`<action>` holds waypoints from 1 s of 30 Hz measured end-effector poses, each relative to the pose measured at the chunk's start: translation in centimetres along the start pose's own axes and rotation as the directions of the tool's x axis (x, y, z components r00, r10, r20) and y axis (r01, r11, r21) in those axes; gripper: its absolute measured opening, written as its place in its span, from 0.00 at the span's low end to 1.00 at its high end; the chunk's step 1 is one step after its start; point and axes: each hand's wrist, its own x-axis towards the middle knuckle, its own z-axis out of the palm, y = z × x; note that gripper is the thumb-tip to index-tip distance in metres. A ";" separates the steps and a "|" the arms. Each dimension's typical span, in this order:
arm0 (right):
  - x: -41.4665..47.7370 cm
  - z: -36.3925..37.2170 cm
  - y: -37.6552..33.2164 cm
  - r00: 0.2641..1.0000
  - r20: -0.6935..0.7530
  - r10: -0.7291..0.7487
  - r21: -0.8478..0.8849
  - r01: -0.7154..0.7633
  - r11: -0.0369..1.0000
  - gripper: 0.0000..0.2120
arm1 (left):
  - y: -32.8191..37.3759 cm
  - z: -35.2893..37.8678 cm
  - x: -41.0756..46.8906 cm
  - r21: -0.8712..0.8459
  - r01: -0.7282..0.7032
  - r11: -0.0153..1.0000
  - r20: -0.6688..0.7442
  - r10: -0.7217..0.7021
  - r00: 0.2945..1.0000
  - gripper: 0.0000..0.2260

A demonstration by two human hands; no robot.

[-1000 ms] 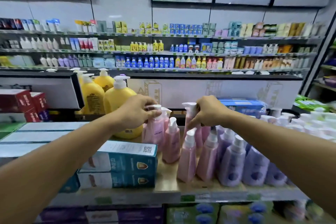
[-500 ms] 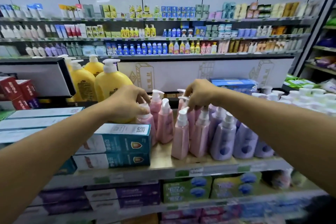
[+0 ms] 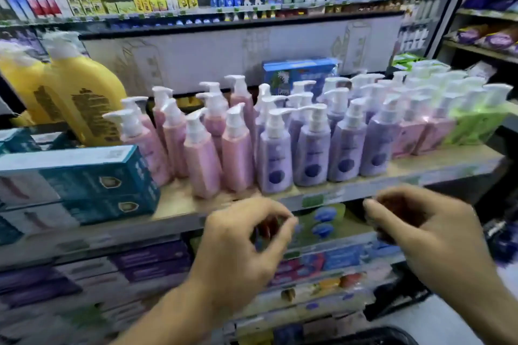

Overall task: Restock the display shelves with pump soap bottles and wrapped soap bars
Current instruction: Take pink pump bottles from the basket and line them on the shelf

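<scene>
Your left hand (image 3: 244,255) and right hand (image 3: 429,235) hang in front of the shelf (image 3: 364,190), just below its front lip. Each grip is slack, with the fingers loosely curled and a gap to the thumb, and neither holds anything.

The pink pump bottles (image 3: 201,159) stand upright in rows at the middle of the shelf. The purple pump bottles (image 3: 311,154) are packed just beside them to the right, and the green pump bottles (image 3: 476,123) sit at the far end. No wrapped soap bars can be made out, since the lower shelves are too blurred to read.

With both hands free, the step is probably to fetch the next stock. When you bring a bottle in:

- **Hold:** take it round the body or at the neck under the pump, never by the nozzle, which would likely twist or lift.
- **Placing:** the bare shelf board shows in front of the pink rows, near the teal boxes (image 3: 92,179). Set each bottle down flat there with its label outward and its nozzle turned like its neighbours.
- **Approach:** come in from the front and low. These bottles are tall, narrow and close together, so a knock from a wrist or sleeve could tip a whole row.
- **Colours:** keep pink with pink and purple with purple.
</scene>
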 end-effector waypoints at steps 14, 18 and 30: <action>-33.0 16.1 54.1 0.479 0.232 0.847 -0.372 -0.761 0.532 0.12 | -20.0 50.7 -37.8 0.386 0.782 0.490 0.501 -0.823 0.268 0.06; -40.7 22.9 66.5 0.401 0.240 0.884 -0.486 -0.739 0.467 0.16 | -24.5 60.2 -48.8 0.538 0.756 0.372 0.511 -0.858 0.058 0.07; -44.5 38.7 83.3 0.628 0.516 0.583 -0.710 -0.068 0.701 0.27 | -34.2 67.6 -63.0 0.789 0.109 0.604 0.612 -0.788 -0.063 0.20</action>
